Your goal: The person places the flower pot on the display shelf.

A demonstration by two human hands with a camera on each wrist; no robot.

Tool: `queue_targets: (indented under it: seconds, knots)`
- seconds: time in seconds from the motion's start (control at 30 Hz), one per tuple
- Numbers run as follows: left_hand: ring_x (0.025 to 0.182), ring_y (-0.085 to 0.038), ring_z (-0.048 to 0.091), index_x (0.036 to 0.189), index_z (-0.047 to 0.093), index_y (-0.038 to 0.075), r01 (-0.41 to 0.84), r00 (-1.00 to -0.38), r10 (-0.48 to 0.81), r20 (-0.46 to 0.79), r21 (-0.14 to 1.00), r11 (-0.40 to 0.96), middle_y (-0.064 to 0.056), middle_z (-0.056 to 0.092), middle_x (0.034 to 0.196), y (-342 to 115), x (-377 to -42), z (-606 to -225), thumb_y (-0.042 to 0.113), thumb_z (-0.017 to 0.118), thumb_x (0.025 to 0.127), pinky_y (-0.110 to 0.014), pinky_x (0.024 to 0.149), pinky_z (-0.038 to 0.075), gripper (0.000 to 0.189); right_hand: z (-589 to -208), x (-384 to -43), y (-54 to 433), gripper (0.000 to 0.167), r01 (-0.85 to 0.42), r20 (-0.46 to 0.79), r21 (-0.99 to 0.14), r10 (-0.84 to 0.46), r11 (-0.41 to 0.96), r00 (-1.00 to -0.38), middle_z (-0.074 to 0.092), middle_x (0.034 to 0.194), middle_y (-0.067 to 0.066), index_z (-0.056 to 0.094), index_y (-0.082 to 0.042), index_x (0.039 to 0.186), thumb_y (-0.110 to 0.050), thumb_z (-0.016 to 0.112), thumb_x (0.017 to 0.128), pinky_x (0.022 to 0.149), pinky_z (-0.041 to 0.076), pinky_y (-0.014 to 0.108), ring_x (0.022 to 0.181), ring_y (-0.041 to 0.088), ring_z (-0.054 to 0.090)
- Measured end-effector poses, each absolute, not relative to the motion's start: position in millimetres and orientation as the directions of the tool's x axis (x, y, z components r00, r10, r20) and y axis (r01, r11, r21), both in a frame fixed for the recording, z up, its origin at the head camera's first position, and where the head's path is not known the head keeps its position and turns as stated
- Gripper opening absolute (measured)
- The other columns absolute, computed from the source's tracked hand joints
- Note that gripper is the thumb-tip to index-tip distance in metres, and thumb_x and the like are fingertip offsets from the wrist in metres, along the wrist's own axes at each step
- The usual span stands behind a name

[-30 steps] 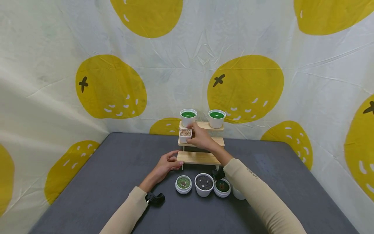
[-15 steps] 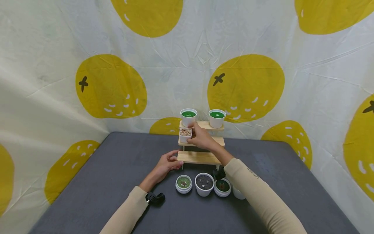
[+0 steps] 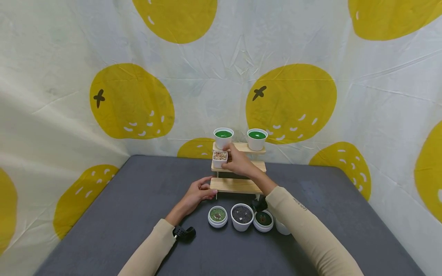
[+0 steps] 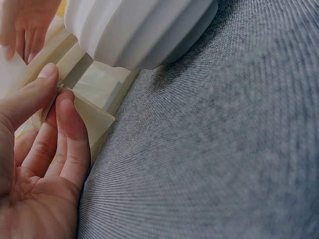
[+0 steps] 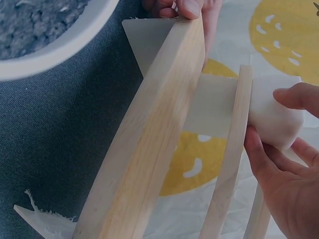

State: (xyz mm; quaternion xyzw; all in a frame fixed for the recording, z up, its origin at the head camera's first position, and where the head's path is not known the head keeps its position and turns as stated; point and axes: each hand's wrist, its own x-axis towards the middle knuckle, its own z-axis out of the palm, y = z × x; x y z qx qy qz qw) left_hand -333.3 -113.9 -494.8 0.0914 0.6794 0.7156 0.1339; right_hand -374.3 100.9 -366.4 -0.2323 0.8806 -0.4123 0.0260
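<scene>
A three-step wooden shelf stand [image 3: 236,186] is on the dark cloth-covered table. My left hand [image 3: 195,196] pinches the left end of its lowest step between thumb and fingers, as the left wrist view [image 4: 50,149] also shows. On the left end of the middle step sits a small square white pot [image 3: 220,164] filled with pale pebbles. My right hand [image 3: 239,163] holds this pot by its sides; in the right wrist view the white pot [image 5: 276,117] touches the step. Two round white pots with green tops, a left one [image 3: 223,142] and a right one [image 3: 256,143], stand on the top step.
In front of the stand is a row of white pots: one with green filling [image 3: 217,221], one with dark gravel [image 3: 241,224], one with dark green filling [image 3: 263,226], and another [image 3: 283,229] partly hidden by the right sleeve. A patterned curtain [image 3: 207,96] hangs behind the table.
</scene>
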Motion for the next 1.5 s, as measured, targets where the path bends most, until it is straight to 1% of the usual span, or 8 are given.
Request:
queue_targets:
  seconds: [0.13,0.33,0.63,0.77,1.03,1.33,1.4,1.5]
  knots:
    - [0.081,-0.012,0.067,0.155,0.044,0.009,-0.066,-0.948,0.315,-0.05,0.997,-0.04,0.0,0.071,0.088,-115,-334,-495,0.014,0.082,0.089,-0.026,0.074,0.059,0.076,-363,-369,103,0.061,-0.389,0.142,-0.755,-0.447,0.528,-0.883,0.059,0.14,0.028,0.036,-0.002,0.141,-0.006,0.072,0.091,0.106,0.052,0.05,0.128,0.038,0.061]
    - [0.081,-0.012,0.067,0.154,0.045,0.009,-0.057,-0.945,0.324,-0.04,0.997,-0.043,0.0,0.071,0.088,-116,-333,-496,0.012,0.082,0.089,-0.025,0.074,0.059,0.075,-358,-360,112,0.064,-0.402,0.138,-0.742,-0.465,0.536,-0.874,0.056,0.142,0.032,0.035,0.0,0.144,-0.012,0.072,0.093,0.109,0.049,0.055,0.133,0.046,0.057]
    - [0.081,-0.012,0.067,0.155,0.043,0.008,-0.042,-0.946,0.325,-0.024,0.998,-0.047,-0.001,0.071,0.089,-118,-330,-494,0.01,0.08,0.09,-0.026,0.073,0.058,0.075,-332,-336,143,0.067,-0.374,0.036,-0.736,-0.519,0.564,-0.854,0.05,0.148,0.03,0.033,-0.002,0.15,-0.019,0.069,0.096,0.108,0.049,0.057,0.138,0.048,0.052]
    - [0.081,-0.012,0.067,0.155,0.043,0.008,-0.036,-0.948,0.317,-0.019,0.998,-0.048,-0.001,0.071,0.089,-118,-330,-494,0.011,0.081,0.089,-0.026,0.073,0.058,0.075,-322,-327,162,0.069,-0.402,0.048,-0.713,-0.532,0.574,-0.845,0.052,0.145,0.031,0.033,0.0,0.151,-0.02,0.07,0.097,0.107,0.05,0.057,0.136,0.047,0.055]
    - [0.08,-0.011,0.067,0.155,0.043,0.007,-0.036,-0.945,0.326,-0.02,0.998,-0.042,-0.001,0.071,0.088,-117,-328,-494,0.01,0.08,0.09,-0.026,0.073,0.058,0.075,-314,-303,210,0.065,-0.433,0.113,-0.691,-0.505,0.579,-0.856,0.056,0.142,0.026,0.035,-0.002,0.152,-0.02,0.07,0.099,0.107,0.048,0.062,0.132,0.045,0.057]
    - [0.08,-0.011,0.067,0.155,0.044,0.007,-0.043,-0.947,0.321,-0.026,0.998,-0.046,0.0,0.071,0.088,-117,-327,-494,0.009,0.08,0.09,-0.026,0.073,0.058,0.075,-318,-281,254,0.052,-0.47,0.148,-0.717,-0.546,0.515,-0.824,0.056,0.143,0.023,0.046,-0.004,0.144,-0.019,0.069,0.101,0.103,0.052,0.06,0.13,0.046,0.058]
    - [0.081,-0.011,0.067,0.155,0.044,0.008,-0.041,-0.947,0.321,-0.026,0.998,-0.04,0.0,0.071,0.088,-117,-327,-494,0.01,0.081,0.089,-0.026,0.073,0.058,0.075,-321,-276,261,0.048,-0.473,0.142,-0.726,-0.564,0.499,-0.813,0.057,0.143,0.022,0.049,-0.005,0.142,-0.018,0.069,0.101,0.102,0.054,0.055,0.129,0.046,0.059]
    - [0.08,-0.011,0.067,0.155,0.044,0.008,-0.04,-0.947,0.32,-0.026,0.999,-0.037,0.0,0.071,0.088,-116,-327,-493,0.011,0.081,0.09,-0.026,0.073,0.058,0.076,-327,-269,273,0.044,-0.471,0.13,-0.742,-0.587,0.477,-0.799,0.059,0.141,0.02,0.052,-0.005,0.14,-0.017,0.069,0.1,0.099,0.056,0.041,0.126,0.039,0.061]
